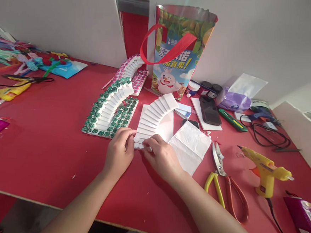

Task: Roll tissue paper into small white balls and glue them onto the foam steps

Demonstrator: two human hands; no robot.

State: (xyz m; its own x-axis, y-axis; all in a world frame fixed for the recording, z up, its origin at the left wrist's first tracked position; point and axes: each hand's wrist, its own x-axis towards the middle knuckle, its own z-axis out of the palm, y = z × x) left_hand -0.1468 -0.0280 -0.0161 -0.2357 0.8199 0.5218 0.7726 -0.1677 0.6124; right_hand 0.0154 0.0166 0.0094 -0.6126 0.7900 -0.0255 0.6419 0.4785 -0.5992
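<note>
A white curved stair model (155, 114) stands on a white base on the red table, with small white round pieces (138, 143) along its near edge. My left hand (120, 151) touches the near left corner of the model, its fingers bent together; whether anything is between them is hidden. My right hand (162, 156) has its fingertips pressed on the near edge by the white pieces, holding something too small to name. A similar model with green rosettes (123, 114) is just left, and a pink one (139, 80) behind it. A creased white paper (190, 145) lies right of my right hand.
A printed bag with red handles (176, 54) stands at the back. To the right are a phone (210, 110), green cutter (232, 120), scissors (218, 158), red-and-yellow-handled pliers, a yellow glue gun (266, 170) and a power strip (304, 219). Another glue gun (12, 90) lies left, near pipe cleaners (28, 61).
</note>
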